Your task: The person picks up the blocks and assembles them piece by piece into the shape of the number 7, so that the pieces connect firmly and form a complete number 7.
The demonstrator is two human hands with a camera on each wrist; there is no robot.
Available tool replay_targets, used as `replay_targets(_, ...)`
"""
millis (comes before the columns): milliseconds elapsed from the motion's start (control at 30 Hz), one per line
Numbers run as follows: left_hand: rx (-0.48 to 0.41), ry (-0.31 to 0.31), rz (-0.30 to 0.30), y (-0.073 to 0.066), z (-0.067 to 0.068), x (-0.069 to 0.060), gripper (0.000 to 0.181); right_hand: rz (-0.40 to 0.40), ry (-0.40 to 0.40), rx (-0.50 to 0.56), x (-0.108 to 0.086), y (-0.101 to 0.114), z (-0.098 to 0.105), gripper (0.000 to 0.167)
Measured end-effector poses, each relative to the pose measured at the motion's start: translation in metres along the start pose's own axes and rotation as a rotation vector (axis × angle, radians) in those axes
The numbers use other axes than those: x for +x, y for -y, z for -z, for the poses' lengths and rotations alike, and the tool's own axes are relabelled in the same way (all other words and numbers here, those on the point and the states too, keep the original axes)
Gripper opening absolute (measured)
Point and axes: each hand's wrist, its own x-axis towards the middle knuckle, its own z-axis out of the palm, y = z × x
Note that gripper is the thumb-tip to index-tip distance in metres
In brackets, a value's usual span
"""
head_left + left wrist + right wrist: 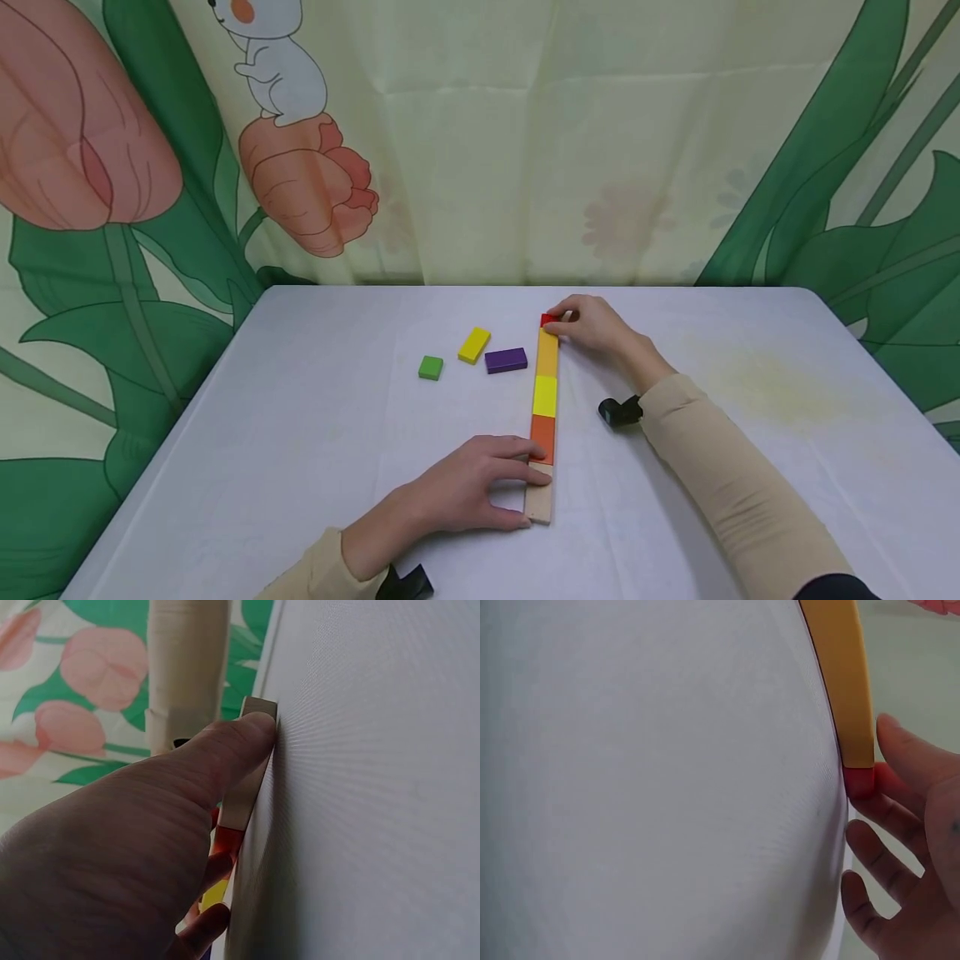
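Observation:
Flat coloured blocks form a straight row on the table. A plain wooden block [538, 505] makes the near end, followed by an orange block [543, 430], a yellow block [545, 396], a longer amber block [548, 354] and a small red block [859, 782] at the far end. My left hand [468, 487] lies across the near end, fingertips on the orange and wooden blocks; its thumb touches the wooden block near its end. My right hand [600, 327] is at the far end, index finger against the red block and thumb near the amber block.
Left of the row lie a purple block [506, 361], another yellow block [474, 345] and a green block [431, 367]. All rest on a white-covered table [300, 433]. Behind it hangs a printed curtain [480, 167]. Black wrist devices show at both sleeves.

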Motion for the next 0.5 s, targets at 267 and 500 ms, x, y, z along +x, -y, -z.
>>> replay_targets(267, 0.006, 0.006, 0.021, -0.0011, 0.0012, -0.0008, 0.045, 0.057, -0.014, -0.053, -0.0004, 0.0017, -0.0015, 0.043)
replay_targets(500, 0.010, -0.001, 0.010, -0.0005, 0.0002, -0.0007, 0.045, 0.090, -0.019, -0.071, -0.0071, 0.0049, -0.0010, 0.043)
